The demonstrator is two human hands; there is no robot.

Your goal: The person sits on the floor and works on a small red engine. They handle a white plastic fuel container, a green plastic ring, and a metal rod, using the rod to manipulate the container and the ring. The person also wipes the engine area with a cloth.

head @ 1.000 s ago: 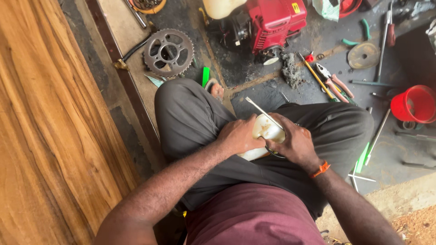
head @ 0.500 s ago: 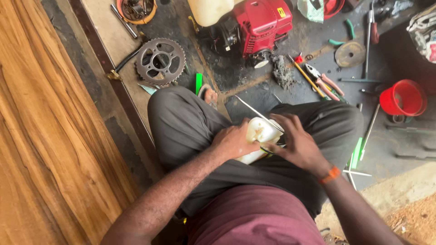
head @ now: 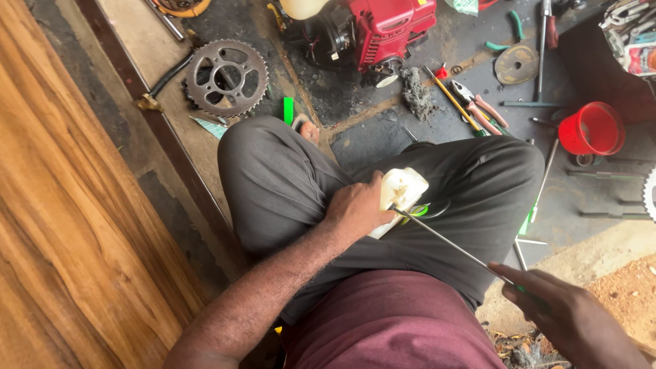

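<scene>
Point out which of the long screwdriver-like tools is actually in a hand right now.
The thin metal rod tool with the green handle, gripped by the right hand, its tip at the white plastic tank. The yellow-handled screwdriver lies untouched on the floor.

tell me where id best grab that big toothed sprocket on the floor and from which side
Grip the sprocket through one of the openings between its spokes, fingers hooked round the inner ring, coming straight down from above. It lies flat on the floor, so the toothed rim offers only sharp points and no underside to get under. The near edge, toward the knee, looks the most open; a dark hose crowds the left.
</scene>
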